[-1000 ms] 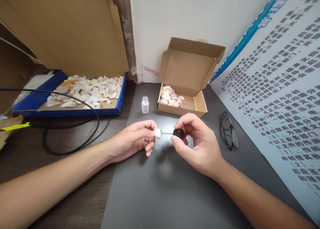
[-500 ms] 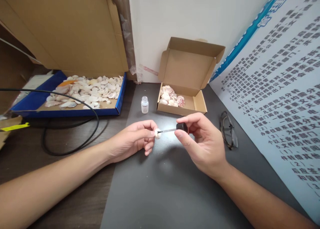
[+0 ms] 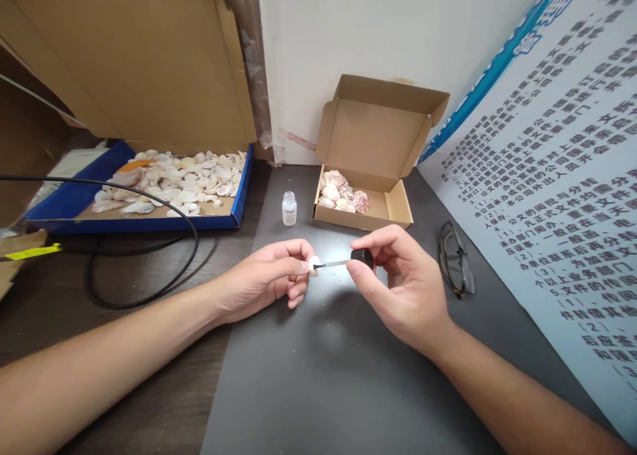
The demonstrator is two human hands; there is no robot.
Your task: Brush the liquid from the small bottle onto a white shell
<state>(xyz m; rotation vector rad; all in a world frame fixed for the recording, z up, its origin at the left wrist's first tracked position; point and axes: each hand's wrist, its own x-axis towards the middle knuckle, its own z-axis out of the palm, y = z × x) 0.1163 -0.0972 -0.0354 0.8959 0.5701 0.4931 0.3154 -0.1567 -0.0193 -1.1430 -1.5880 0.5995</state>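
Observation:
Between the thumb and fingers of my left hand (image 3: 276, 276) is a small whitish seashell (image 3: 314, 266), raised above the dark mat. My right hand (image 3: 405, 289) pinches the black cap of a brush (image 3: 361, 258). A thin stem runs left from the cap, and its dark bristle tip meets the face of the shell. Behind my hands an uncapped small glass bottle (image 3: 289, 209) with a white label stands upright on the mat.
An open cardboard box (image 3: 365, 220) holding several shells stands at the back. On the left, a blue-sided box (image 3: 209, 221) is full of pale shells, with a black cable (image 3: 192, 243) looping before it. Glasses (image 3: 455, 259) lie at right beside a printed poster (image 3: 547, 176).
The brush tip and its cap have shifted slightly downward against the shell, and the shell appears turned a little. My left hand stays nearly still.

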